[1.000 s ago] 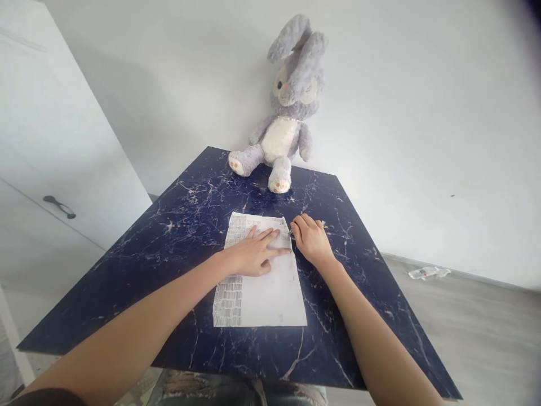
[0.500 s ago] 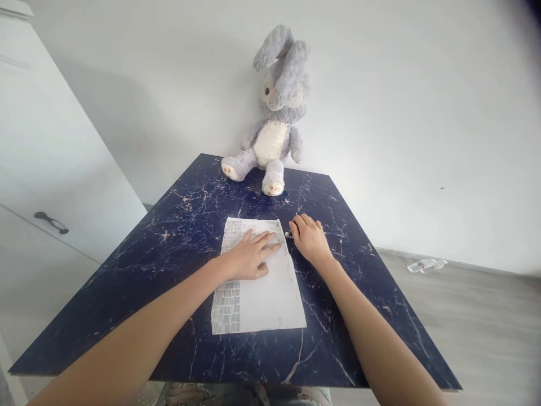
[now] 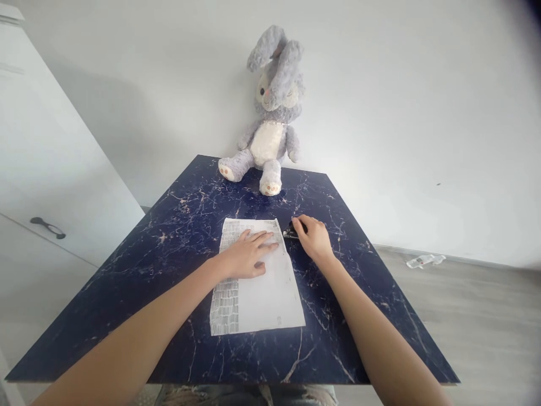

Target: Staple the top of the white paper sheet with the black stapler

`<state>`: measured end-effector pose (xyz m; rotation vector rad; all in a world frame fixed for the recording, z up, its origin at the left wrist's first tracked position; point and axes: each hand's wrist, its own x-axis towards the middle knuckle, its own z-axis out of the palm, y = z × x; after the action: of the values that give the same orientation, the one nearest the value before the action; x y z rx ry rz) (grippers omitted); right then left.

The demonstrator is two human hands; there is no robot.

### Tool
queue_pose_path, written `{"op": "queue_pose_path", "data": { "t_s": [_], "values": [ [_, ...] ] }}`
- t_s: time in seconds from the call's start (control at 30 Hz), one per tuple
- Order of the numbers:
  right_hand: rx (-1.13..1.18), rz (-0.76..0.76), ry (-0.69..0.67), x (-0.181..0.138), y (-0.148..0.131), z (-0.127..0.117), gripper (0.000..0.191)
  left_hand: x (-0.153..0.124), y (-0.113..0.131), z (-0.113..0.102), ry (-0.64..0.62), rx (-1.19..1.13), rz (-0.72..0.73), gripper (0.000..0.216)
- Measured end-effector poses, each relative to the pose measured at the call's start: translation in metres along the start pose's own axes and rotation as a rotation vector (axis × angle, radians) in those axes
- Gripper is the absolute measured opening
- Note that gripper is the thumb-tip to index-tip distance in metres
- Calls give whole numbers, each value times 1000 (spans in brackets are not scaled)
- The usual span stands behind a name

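A sheet of paper (image 3: 270,301) with a column of grey printed blocks down its left side lies on the dark blue marbled table (image 3: 169,265). My left hand (image 3: 247,256) rests flat on its upper half with the fingers spread. Beside the sheet's upper right edge is a small black stapler (image 3: 290,232), its front end at or very close to the paper. My right hand (image 3: 313,237) is closed around the stapler from the right, and the fingers hide most of it.
A grey plush rabbit (image 3: 266,141) sits at the table's far end against the white wall (image 3: 401,113). To the left stands a white cabinet (image 3: 54,152) with a dark handle (image 3: 48,228). A clear plastic item (image 3: 425,260) lies on the floor at right.
My right hand has shifted slightly and more of the stapler shows beside the paper. The left hand stays flat on the sheet. The whole view has moved a little.
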<state>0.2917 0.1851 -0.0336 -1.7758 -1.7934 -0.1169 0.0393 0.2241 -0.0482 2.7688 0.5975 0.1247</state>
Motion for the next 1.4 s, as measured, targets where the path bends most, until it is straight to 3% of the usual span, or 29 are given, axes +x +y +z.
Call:
{"op": "queue_pose_path", "data": {
  "t_s": [0.13,0.23,0.33,0.43,0.6,0.67,0.73,0.87,1.0,1.17,1.4],
  "values": [
    [51,141,-47,1,8,-5,53,2,-8,-3,198,-205,34,51],
    [15,106,-176,3,13,-9,50,3,-23,-10,534,-601,-38,20],
    [-48,-4,-278,4,18,-12,39,0,-47,-20,826,-1256,-165,51],
    [-145,-33,-305,4,21,-13,27,-10,-70,-31,842,-1815,-180,59],
    [-225,169,-113,1,1,-15,34,-24,-84,-42,991,-2039,-68,58],
    [-160,198,-25,-2,-21,-16,35,-25,-84,-42,980,-2067,-38,57],
    [-79,187,-25,-8,-48,-13,34,-26,-82,-42,943,-2093,-25,57],
    [-36,132,-208,-23,-103,5,24,-28,-82,-43,843,-2135,-33,57],
    [-134,75,-271,-30,-128,27,22,-31,-83,-43,727,-2142,-23,59],
    [-159,110,-223,-41,-110,21,13,-32,-87,-40,627,-2129,62,59],
    [-237,361,-191,-85,-26,-37,18,-29,-88,-39,564,-2118,71,59]
  ]
}}
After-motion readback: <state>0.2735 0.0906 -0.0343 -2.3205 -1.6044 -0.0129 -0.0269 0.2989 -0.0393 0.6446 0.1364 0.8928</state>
